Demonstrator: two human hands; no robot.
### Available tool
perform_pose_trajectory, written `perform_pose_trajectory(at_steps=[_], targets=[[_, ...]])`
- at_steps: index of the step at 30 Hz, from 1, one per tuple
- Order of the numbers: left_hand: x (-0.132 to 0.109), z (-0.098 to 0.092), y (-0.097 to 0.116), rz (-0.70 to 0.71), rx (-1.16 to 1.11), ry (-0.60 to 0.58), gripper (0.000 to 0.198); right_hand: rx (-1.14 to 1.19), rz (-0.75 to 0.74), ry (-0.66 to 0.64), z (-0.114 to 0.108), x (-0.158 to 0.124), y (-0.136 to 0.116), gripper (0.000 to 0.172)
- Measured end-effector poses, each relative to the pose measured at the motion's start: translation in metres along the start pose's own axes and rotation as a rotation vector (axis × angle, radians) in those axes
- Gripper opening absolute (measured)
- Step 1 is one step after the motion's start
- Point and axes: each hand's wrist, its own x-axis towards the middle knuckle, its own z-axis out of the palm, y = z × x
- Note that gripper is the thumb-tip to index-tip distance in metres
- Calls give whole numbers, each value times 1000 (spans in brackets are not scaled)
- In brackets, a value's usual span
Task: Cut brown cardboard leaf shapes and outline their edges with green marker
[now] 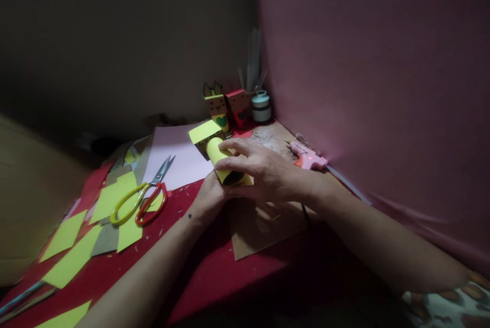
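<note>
A tube of rolled yellow paper [216, 151] lies between my two hands, its open dark end facing me. From below and to the left, my left hand [213, 191] grips it, with most of those fingers hidden. My right hand [264, 168] curves over the top, fingers resting along the tube's side. Just behind the tube sits a small box with a yellow top [205, 132] and dark marks on its front. Left of my hands are scissors [153, 183] with one yellow and one red handle, blades spread a little.
Yellow paper pieces [72, 261] lie left on the red cloth [199, 272]. A pale sheet [176, 146] and brown cardboard [256, 233] are near my hands. Two paper figures [217, 104] and a jar [261, 107] stand behind; a pink glue gun [311, 158] lies right, by the wall.
</note>
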Motion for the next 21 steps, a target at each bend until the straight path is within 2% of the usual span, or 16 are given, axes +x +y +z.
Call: perform_pose_trajectory(at_steps=[6, 10, 13, 17, 21], targets=[[-5, 6, 8, -6, -35, 54, 28, 94, 25, 34, 4, -4, 5, 28], [-6, 9, 12, -10, -79, 76, 25, 82, -13, 64, 7, -6, 6, 28], [-6, 9, 13, -13, -113, 81, 30, 63, -49, 84, 8, -6, 5, 28], [-6, 9, 12, -46, -158, 85, 39, -52, -37, 103, 10, -3, 3, 33], [-6, 10, 10, -77, -192, 88, 35, -187, -47, 137, 15, -1, 2, 26]])
